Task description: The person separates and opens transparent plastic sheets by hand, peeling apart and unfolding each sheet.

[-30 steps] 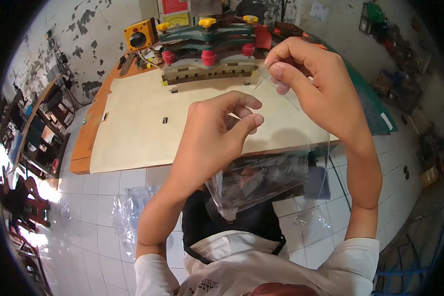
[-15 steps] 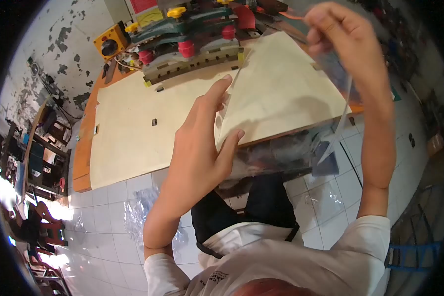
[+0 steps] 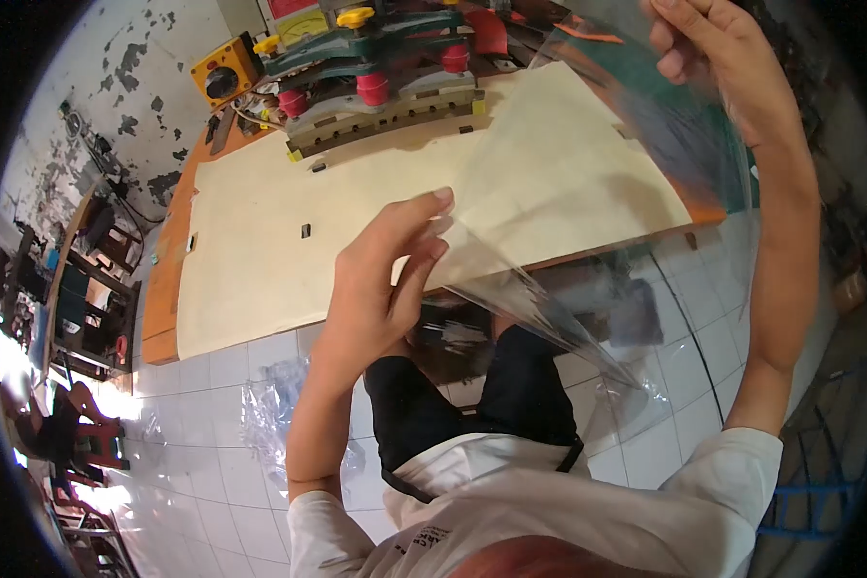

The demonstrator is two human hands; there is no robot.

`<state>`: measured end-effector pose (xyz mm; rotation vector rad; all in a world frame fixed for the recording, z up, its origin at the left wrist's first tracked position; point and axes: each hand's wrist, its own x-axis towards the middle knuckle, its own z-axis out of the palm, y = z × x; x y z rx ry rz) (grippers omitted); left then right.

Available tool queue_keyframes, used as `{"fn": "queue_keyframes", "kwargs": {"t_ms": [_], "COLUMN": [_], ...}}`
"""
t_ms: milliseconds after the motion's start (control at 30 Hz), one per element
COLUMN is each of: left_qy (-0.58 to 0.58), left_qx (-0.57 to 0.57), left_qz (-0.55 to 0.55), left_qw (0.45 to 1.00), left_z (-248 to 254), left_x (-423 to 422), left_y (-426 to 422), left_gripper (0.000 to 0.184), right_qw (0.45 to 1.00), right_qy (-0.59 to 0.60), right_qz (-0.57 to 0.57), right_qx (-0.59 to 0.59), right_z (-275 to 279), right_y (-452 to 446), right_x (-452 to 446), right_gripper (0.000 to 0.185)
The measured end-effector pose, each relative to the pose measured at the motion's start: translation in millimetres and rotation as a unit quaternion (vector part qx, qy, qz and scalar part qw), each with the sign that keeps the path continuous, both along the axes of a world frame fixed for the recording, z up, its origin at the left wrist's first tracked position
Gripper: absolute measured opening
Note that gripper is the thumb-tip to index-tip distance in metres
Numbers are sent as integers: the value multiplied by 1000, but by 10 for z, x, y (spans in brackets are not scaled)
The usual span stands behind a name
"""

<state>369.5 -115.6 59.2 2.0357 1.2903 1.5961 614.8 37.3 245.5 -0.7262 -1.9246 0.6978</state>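
Note:
A thin clear plastic sheet (image 3: 539, 303) stretches between my two hands, slanting over the front edge of the table. My left hand (image 3: 380, 275) is above the cream-coloured board, thumb and fingers closed at the near-left side of the plastic. Up at the top right, my right hand (image 3: 708, 48) pinches the raised far end between thumb and fingers. The sheet's lower corner hangs past the table edge, above the floor. Its exact outline is hard to follow against the background.
A clamp-like machine (image 3: 380, 125) with yellow knobs and red parts stands at the table's back. Left of it sits a yellow box with a black dial (image 3: 223, 79). Small dark pieces (image 3: 306, 231) lie on the cream board (image 3: 250, 270). Crumpled clear plastic (image 3: 270, 414) is on the tiled floor.
My right hand has moved up and to the right, drawing the plastic sheet out. My left hand has shifted slightly left and down, and its spread fingers have closed on the sheet.

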Motion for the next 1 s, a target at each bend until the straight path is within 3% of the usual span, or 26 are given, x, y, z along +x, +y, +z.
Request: {"fn": "queue_keyframes", "kwargs": {"t_ms": [200,267,500,567,633,700,867,1000], "left_qy": [3,-77,-79,-161,-172,-182,-82,-103], "left_qx": [9,-32,-43,-88,-109,-129,-129,-152], "left_qz": [2,56,142,118,106,93,90,56], "left_qw": [1000,995,986,976,973,970,984,981], "left_z": [-63,-48,-174,-190,-162,-123,-47,10], "left_x": [58,112,108,89,58,22,-97,-182], "left_y": [20,-5,26,17,-19,-58,-150,-240], "left_gripper": [71,67,57,52,51,50,39,33], "right_qw": [999,999,996,995,997,996,997,998], "right_qy": [27,34,38,27,31,14,-11,-3], "right_qz": [23,20,54,79,24,51,74,49], "right_qx": [-14,-22,-54,-55,-62,-65,-11,29], "right_z": [-66,-47,64,78,62,78,47,-61], "right_y": [-91,-84,-77,-101,-166,-88,-1,63], "right_x": [-186,-234,-385,-439,-513,-490,-466,-489], "right_gripper": [24,24,22,22,21,20,18,19]}}
